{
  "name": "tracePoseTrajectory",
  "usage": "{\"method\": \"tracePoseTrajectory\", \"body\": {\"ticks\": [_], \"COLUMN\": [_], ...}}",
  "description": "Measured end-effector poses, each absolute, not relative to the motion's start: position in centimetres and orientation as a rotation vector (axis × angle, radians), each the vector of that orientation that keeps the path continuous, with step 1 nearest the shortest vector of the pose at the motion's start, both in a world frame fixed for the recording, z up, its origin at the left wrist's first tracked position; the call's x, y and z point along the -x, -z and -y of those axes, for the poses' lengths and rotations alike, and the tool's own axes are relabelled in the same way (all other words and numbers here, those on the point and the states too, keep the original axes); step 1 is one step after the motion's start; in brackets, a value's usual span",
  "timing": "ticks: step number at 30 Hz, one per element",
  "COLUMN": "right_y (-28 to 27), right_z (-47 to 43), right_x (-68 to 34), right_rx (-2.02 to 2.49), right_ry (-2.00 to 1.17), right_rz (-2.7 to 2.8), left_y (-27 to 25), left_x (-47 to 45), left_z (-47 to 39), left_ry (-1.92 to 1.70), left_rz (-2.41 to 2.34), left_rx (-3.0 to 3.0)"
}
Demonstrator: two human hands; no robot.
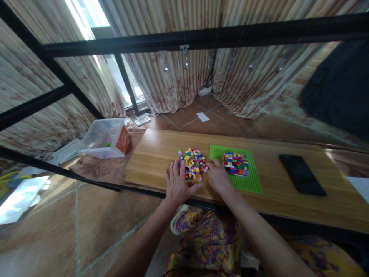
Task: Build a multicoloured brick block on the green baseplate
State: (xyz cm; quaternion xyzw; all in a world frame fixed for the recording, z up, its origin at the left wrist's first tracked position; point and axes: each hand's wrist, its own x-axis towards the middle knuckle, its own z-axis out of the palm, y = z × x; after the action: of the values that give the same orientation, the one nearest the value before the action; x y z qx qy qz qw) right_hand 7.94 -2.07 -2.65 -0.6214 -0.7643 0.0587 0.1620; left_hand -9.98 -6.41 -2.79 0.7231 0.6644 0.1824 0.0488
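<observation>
A loose pile of small, many-coloured toy bricks (196, 161) lies on the wooden tabletop. My left hand (177, 186) rests at the pile's near left side, fingers spread and thumb out to the right. At the right edge of the pile, my right hand (219, 177) has its fingers drawn together. A small pale brick (205, 169) shows right at its fingertips; whether they grip it is too small to tell. Just right of this hand, a block of multicoloured bricks (238, 163) stands on a green studded baseplate (253, 181). My right hand overlaps the plate's left edge.
A black phone (302, 175) lies on the table (271, 154) at the right. Beyond the left end stands a clear plastic box (105, 152) with an orange label. A black metal bar (201, 36) crosses above the far side, before striped curtains (245, 77).
</observation>
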Motion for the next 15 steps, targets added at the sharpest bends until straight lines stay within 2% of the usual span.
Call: {"method": "tracePoseTrajectory", "body": {"ticks": [7,11,15], "right_y": [2.6,1.8,0.0], "right_z": [3.2,4.8,7.0], "right_x": [-8.6,-9.0,-9.0], "right_rx": [1.676,1.608,1.506], "right_ry": [-0.214,-0.336,-0.516], "right_rz": [2.170,1.906,1.746], "left_y": [2.4,1.6,0.4], "left_x": [9.5,9.4,8.5], "left_z": [4.0,4.3,5.6], "left_ry": [-0.582,-0.868,-1.105], "left_rz": [-1.967,-1.784,-1.349], "left_rx": [-2.266,-2.266,-2.039]}}
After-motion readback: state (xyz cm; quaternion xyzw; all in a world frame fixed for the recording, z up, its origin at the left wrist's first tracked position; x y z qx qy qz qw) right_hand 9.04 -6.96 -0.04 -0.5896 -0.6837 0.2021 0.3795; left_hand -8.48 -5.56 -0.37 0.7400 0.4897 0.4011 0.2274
